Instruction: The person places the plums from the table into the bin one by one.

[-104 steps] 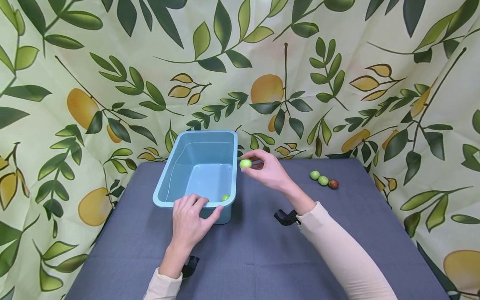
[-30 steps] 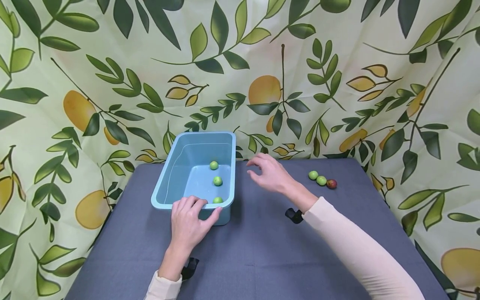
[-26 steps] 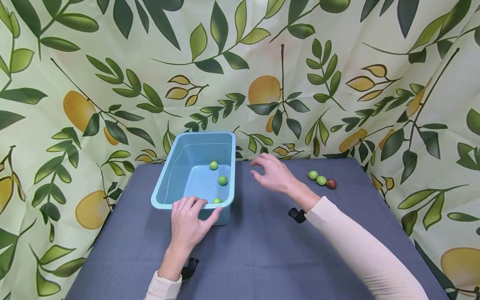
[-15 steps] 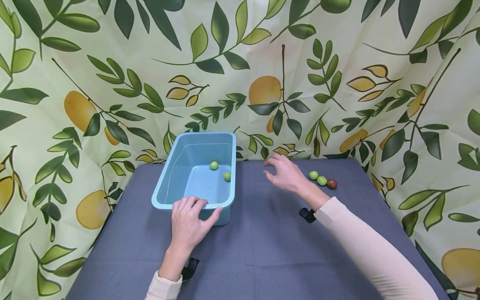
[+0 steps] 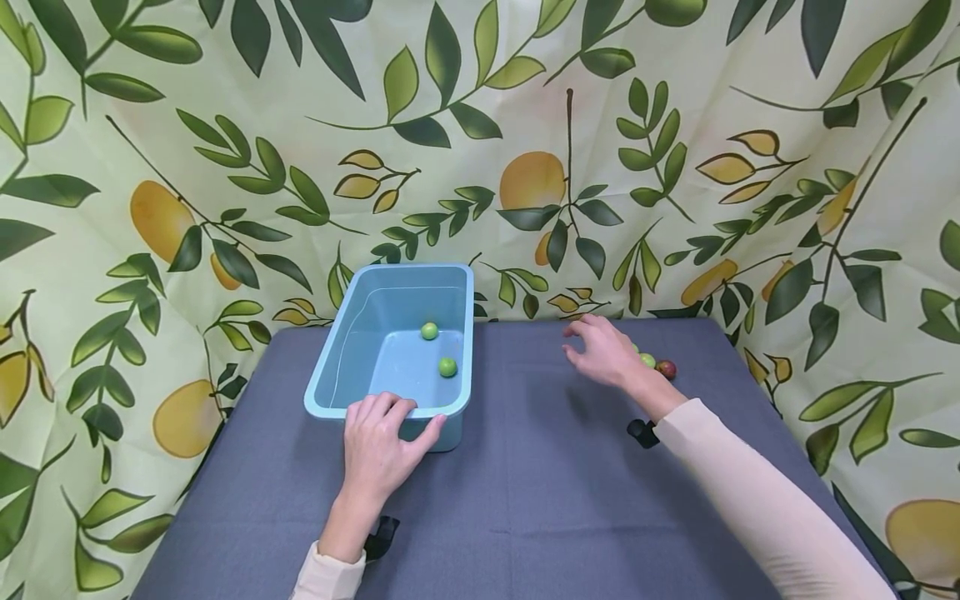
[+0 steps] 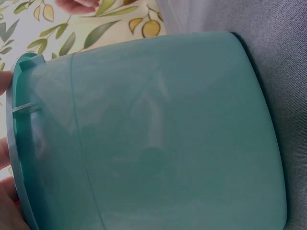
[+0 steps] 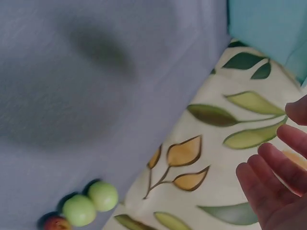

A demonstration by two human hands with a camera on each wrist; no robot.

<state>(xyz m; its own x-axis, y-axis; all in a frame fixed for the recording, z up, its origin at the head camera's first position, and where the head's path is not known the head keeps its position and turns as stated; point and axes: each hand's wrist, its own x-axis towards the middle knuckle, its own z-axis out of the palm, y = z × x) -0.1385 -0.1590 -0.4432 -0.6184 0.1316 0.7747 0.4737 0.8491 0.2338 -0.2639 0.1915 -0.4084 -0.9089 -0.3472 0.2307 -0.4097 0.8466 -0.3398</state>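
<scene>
My left hand (image 5: 382, 446) grips the near rim of a light blue plastic tub (image 5: 321, 354), fingers curled over the edge; the left wrist view shows the tub's outer wall (image 6: 168, 129) close up. Inside lie a small round green fruit (image 5: 429, 331) towards the back and another green fruit (image 5: 447, 367) nearer. My right hand (image 5: 607, 354) hovers to the right of the tub, holding nothing, its fingers (image 7: 271, 167) loosely bent. Just beyond it, two green fruits (image 7: 79, 210) and a reddish fruit (image 5: 666, 368) lie in a row, partly hidden in the head view.
Dark grey cloth (image 5: 517, 500) covers the table. Behind it hangs a curtain (image 5: 457, 167) printed with leaves and orange fruit, also along both sides. Black straps (image 5: 381, 537) sit at the wrists.
The green fruit my right hand held beside the tub is now in it, and that hand has moved right, towards the row. Fruits have rolled inside the tub. My left hand stays put.
</scene>
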